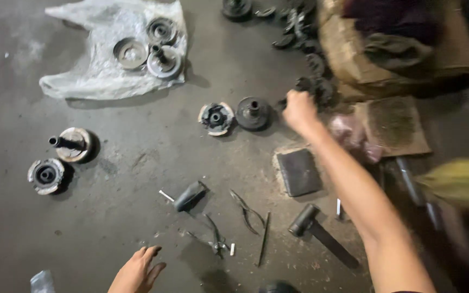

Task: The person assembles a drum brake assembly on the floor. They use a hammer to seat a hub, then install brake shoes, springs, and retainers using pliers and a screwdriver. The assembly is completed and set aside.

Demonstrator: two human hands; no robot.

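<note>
Two hands: right (298, 110) fisted by seven scattered pulleys (253, 113), left (138, 269) spread near two pliers (213, 236).

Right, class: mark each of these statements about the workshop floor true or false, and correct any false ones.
1. The right hand reaches toward the dark parts by the sack. True.
2. The left hand holds the hammer. False: it is open and empty, and the hammer lies on the floor.
3. Three round metal parts sit on the plastic sheet. True.
4. The pliers lie on the plastic sheet. False: they lie on the bare floor near the hammer.
</note>
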